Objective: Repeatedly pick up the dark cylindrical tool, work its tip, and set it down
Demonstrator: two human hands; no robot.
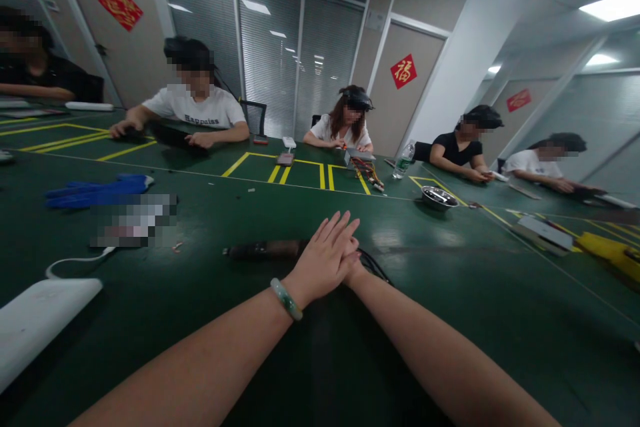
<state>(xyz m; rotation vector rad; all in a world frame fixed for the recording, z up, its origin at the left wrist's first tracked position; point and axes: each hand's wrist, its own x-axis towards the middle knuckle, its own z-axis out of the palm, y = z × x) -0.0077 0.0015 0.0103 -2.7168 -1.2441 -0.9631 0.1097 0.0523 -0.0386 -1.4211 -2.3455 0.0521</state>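
Note:
In the middle of the head view my left hand [320, 257] lies across my right hand [353, 267], its fingers stretched out and nothing held in it. A green bangle [287, 299] circles my left wrist. The fingers of my right hand are mostly hidden beneath the left, so their pose is unclear. Just beyond both hands an electric screwdriver [267, 251], dark and slim, lies on its side on the green table mat [210, 320], its tip pointing left. A black cable [375, 265] shows to the right behind the hands.
A white power bank [45, 320], a blurred-out phone [135, 221] and blue gloves [97, 191] are at left. Farther off are a metal bowl [439, 197], a water bottle [404, 160], a wired metal box [359, 155] and yellow tape lines [300, 161]. Several people sit around the table.

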